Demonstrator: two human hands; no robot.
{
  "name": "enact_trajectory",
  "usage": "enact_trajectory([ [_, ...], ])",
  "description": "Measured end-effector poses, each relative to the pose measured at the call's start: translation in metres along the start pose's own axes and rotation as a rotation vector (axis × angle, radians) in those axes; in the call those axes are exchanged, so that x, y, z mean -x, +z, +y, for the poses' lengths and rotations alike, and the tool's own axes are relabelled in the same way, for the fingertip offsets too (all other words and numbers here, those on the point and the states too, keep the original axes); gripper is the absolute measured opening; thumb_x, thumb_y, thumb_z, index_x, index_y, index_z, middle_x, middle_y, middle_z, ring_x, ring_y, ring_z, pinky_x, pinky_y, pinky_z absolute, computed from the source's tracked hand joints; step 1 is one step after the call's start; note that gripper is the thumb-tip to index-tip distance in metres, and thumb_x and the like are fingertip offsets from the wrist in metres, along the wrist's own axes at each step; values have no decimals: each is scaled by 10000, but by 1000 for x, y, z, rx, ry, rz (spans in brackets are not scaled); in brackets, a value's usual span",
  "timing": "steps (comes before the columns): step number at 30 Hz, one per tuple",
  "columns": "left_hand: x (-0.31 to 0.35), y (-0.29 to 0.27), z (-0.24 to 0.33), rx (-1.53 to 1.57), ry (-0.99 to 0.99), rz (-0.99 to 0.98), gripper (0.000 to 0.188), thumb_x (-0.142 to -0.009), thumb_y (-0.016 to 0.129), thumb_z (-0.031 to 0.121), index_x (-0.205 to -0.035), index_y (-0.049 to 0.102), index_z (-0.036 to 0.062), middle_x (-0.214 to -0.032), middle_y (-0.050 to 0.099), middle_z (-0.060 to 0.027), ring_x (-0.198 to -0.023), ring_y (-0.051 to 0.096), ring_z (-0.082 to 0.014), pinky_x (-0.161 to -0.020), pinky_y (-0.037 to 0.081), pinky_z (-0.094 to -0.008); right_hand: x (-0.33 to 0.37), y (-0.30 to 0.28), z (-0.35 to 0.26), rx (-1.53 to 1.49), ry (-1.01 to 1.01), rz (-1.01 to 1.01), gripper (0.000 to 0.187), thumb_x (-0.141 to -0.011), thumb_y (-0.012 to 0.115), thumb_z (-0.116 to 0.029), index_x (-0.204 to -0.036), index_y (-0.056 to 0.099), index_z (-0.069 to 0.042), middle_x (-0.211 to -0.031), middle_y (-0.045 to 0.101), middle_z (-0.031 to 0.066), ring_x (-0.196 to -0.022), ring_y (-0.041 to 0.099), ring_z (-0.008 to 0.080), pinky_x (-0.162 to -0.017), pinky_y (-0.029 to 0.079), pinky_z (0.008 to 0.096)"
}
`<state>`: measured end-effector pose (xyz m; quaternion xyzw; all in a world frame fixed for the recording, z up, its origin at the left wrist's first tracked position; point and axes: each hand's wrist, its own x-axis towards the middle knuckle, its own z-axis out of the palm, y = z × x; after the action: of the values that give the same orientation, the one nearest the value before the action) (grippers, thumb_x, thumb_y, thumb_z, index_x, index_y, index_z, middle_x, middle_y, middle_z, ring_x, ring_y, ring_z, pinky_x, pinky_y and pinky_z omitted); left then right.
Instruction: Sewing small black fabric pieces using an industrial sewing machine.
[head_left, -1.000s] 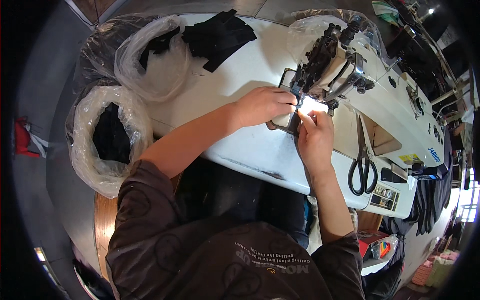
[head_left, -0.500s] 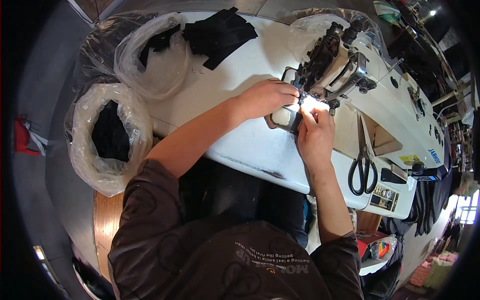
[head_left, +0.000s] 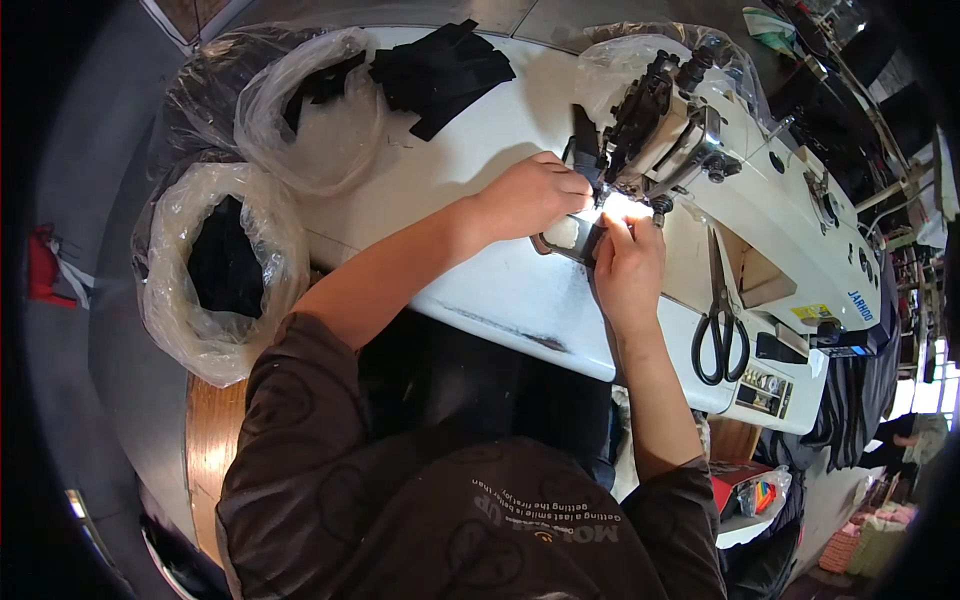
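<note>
Resting curled on the white desk (head_left: pixel 480 290), left hand (head_left: pixel 530 195) and right hand (head_left: pixel 628 270) pinch a small black cloth piece (head_left: pixel 590 232) lying between their fingertips under the lit needle of the sewing machine (head_left: pixel 700 150), scissors (head_left: pixel 722 325) just right.

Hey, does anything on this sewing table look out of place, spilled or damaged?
Nothing stands out. Both hands, left hand and right hand, meet at the lit needle area of the sewing machine. The scissors lie flat on the table, and black fabric pieces sit piled at its far edge.
</note>
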<state>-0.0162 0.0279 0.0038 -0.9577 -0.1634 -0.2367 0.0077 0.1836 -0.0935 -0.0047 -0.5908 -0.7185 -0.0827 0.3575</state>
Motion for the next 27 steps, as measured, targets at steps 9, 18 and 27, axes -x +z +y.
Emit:
enact_trajectory([
  [9,10,2,61,-76,-221,114,228,-833,686,58,-1054,742,38,-1136,702,-81,-1152,658,-269,-1027,533,-357,3,-6,3,-118,-2,-6,339,-836,705,49,-1134,818,-66,-1035,690,112,-981,657,332,-886,545,457],
  [18,11,1,57,-29,-208,125,307,-854,717,49,-1159,748,62,-1285,712,-43,-1245,648,-246,-1069,530,-396,4,-8,0,-110,-32,-10,338,-837,695,86,-1114,823,-58,-1026,674,132,-968,660,344,-855,550,459],
  [27,1,10,39,2,-237,187,348,-790,723,3,-1133,774,25,-1258,744,-65,-1238,679,-262,-1051,566,-402,0,-4,0,-13,-13,-39,358,-870,693,40,-1178,824,-87,-1034,631,135,-985,636,347,-887,537,464],
])
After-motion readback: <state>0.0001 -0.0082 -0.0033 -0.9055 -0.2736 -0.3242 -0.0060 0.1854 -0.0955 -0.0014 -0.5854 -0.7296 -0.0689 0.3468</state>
